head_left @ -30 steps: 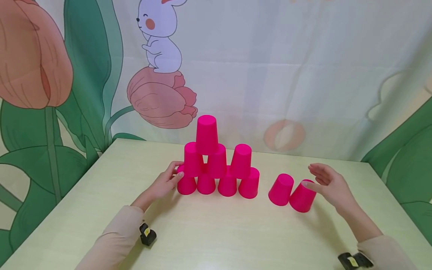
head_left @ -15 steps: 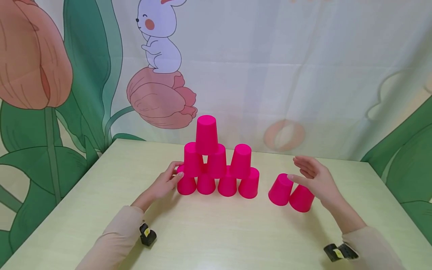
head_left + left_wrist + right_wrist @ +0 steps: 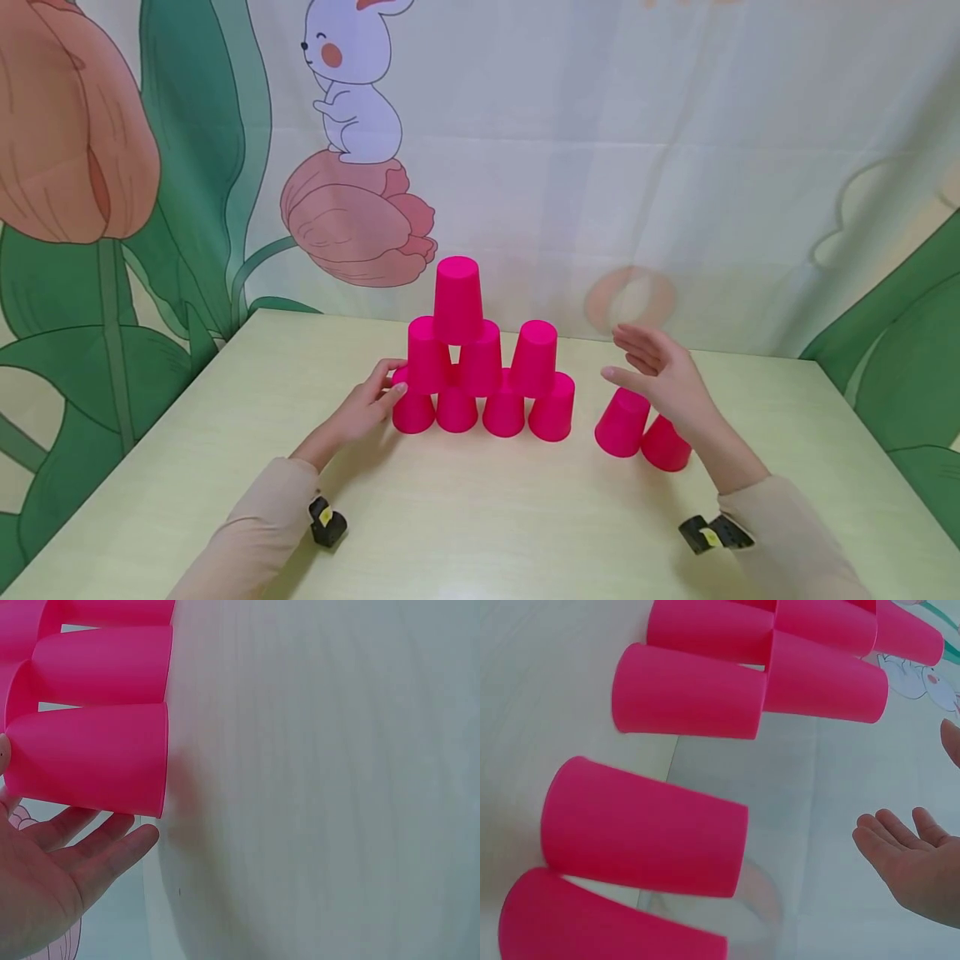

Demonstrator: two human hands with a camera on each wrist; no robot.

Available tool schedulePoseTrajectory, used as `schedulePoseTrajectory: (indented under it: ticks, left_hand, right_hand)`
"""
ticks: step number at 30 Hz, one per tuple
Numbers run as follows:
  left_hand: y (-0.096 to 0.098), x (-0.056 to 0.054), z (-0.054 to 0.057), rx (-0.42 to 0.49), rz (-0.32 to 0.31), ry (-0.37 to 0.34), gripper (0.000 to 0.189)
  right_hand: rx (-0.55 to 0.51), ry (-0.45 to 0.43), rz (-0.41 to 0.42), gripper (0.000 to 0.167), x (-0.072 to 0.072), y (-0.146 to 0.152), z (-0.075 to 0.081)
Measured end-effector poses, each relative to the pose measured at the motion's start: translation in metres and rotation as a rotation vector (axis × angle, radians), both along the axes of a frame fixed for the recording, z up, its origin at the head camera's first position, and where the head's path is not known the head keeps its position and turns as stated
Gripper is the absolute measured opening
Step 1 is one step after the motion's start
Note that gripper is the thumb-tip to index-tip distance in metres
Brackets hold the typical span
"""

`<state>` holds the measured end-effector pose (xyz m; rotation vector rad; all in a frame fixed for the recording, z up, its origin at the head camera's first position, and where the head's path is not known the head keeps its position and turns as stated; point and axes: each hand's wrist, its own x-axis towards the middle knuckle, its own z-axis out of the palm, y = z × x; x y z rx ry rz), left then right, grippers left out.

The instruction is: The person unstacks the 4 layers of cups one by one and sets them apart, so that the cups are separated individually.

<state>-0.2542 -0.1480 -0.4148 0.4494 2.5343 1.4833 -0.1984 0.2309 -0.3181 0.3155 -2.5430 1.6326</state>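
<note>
Upside-down pink cups form a stack on the table. Its bottom row has several cups, the middle row three, and a single top cup (image 3: 458,302) rests over the left pair. My left hand (image 3: 367,407) is at the bottom row's leftmost cup (image 3: 413,414), thumb on its near side. In the left wrist view the fingers (image 3: 105,859) extend fairly straight along that cup. To the stack's right stand two more upside-down cups, a nearer-left one (image 3: 622,427) and a right one (image 3: 666,446). My right hand (image 3: 663,375) hovers over them with spread fingers, holding nothing.
The light wooden table (image 3: 480,525) runs back to a printed curtain (image 3: 525,167) with a rabbit and tulips. The stack's right middle-row cup (image 3: 535,358) stands apart from the other two, leaving a gap. Black wrist devices (image 3: 327,523) show on both forearms.
My right hand has moved left and a little away from me, from above the right loose cup to above the left one. The left hand and the cups stay put.
</note>
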Motion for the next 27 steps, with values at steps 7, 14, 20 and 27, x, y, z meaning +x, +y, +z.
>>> schedulePoseTrajectory:
  ticks: [7,14,20,27]
  left_hand:
    - [0.006,0.013,0.021,0.004,-0.008,-0.018,0.043]
    - [0.007,0.014,0.022,-0.002,-0.005,-0.017,0.043]
    - [0.002,0.0,0.0,-0.014,-0.001,0.01,0.043]
    - [0.001,0.0,0.0,-0.014,-0.001,0.024,0.042]
  right_hand:
    - [-0.065,0.022,0.044,0.066,-0.004,-0.013,0.006]
    - [-0.106,0.044,0.074,0.064,-0.008,-0.025,0.012]
    - [-0.119,0.036,0.084,0.061,-0.013,-0.034,0.018]
    - [-0.186,0.054,0.132,0.059,-0.019,-0.047,0.025]
